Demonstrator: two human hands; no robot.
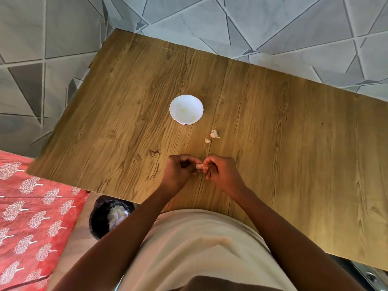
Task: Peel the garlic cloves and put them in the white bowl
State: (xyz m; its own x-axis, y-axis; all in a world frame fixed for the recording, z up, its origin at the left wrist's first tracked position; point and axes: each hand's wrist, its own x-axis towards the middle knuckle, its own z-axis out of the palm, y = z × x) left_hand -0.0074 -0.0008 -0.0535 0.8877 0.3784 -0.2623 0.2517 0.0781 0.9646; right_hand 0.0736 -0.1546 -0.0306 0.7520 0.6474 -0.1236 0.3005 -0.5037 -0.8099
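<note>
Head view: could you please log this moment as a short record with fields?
surface: wooden table
left hand: pinches a garlic clove
right hand: pinches the same clove, at its other end
bowl: white, upright, beyond the hands, a few pale yellowish pieces inside
loose garlic: two pieces on the table between bowl and hands
bin: dark, on the floor left of the person, pale scraps inside

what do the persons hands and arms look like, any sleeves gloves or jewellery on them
Both arms are bare all the way up from wrist to the frame's lower edge, with no sleeves in view. The left hand and right hand wear no gloves, and no rings, bracelets or watch can be seen. The fingernails look short. A cream-coloured top covers the torso between the arms.
</note>
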